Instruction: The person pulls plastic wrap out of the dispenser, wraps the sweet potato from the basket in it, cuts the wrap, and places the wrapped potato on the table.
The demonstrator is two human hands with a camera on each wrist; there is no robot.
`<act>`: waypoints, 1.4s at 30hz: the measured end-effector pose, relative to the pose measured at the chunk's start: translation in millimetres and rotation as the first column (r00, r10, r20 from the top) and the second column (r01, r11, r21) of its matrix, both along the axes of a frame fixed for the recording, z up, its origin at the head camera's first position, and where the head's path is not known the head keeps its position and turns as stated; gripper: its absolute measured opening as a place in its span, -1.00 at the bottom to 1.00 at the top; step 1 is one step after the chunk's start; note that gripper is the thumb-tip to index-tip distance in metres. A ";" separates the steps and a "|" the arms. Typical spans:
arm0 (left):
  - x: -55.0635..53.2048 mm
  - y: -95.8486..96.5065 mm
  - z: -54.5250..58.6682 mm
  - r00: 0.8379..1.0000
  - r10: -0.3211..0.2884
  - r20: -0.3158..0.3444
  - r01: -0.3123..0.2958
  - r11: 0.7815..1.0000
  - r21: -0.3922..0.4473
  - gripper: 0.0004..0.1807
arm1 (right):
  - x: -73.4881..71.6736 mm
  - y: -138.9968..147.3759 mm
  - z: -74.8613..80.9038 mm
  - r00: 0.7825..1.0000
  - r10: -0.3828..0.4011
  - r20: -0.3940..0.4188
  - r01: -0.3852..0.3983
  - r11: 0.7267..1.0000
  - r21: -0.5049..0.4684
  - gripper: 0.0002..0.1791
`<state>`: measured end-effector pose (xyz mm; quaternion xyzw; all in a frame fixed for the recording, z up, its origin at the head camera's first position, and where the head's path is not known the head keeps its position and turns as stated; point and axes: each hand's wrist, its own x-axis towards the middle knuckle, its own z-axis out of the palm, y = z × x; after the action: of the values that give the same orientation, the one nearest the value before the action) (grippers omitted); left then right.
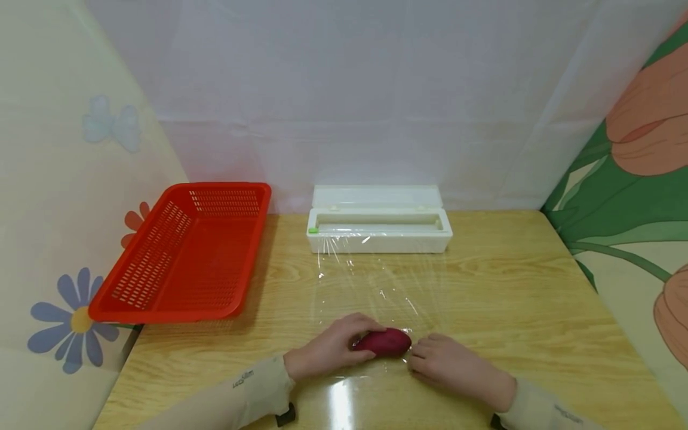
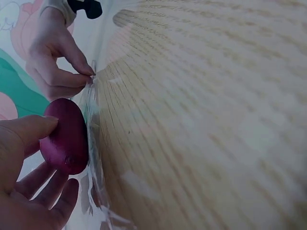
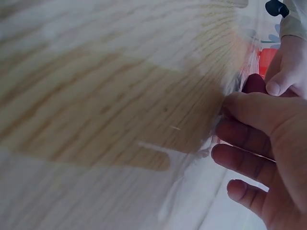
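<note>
A smooth purple-red oblong, looking like a sweet potato [image 1: 388, 343], lies on a sheet of clear plastic wrap [image 1: 371, 286] near the front of the table. My left hand [image 1: 337, 345] grips its left end, thumb on one side and fingers on the other. Just right of it, my right hand [image 1: 454, 365] pinches the near edge of the wrap between thumb and forefinger, as the left wrist view shows. The wrap stretches back to a white dispenser box [image 1: 378, 243] with its lid raised. In the right wrist view, the other fingers [image 3: 244, 160] are loosely bent.
A red perforated plastic basket [image 1: 244, 286] stands at the left of the wooden table [image 1: 516, 286]. Behind the dispenser hangs a white cloth [image 1: 365, 107]. Panels printed with flowers flank the table on both sides.
</note>
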<state>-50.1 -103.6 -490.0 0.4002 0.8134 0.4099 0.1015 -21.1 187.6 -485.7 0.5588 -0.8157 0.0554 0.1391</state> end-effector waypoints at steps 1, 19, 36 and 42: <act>-0.1 0.0 -0.2 1.000 -0.002 0.002 0.002 1.000 0.000 -0.52 | 0.1 -0.5 0.2 1.000 -0.002 0.001 0.002 1.000 0.009 -0.85; 1.7 1.2 3.6 0.997 -0.026 -0.079 0.017 0.994 -0.111 -0.49 | -5.1 0.0 4.8 0.999 -0.001 0.037 0.006 0.992 -0.127 -0.79; 4.4 14.2 10.3 0.993 -0.021 -0.117 -0.002 0.981 -0.192 -0.35 | -13.2 -0.3 12.2 0.992 -0.084 0.099 0.105 0.966 -0.236 -0.83; 0.8 12.6 5.4 0.993 -0.028 -0.113 0.006 0.983 -0.183 -0.51 | -16.5 -2.2 13.3 0.988 -0.112 0.106 0.134 0.963 -0.234 -0.81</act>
<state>-49.3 -91.0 -484.6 0.4192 0.8485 0.3089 0.0940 -37.7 185.4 -472.4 0.4828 -0.8417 0.1704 0.1713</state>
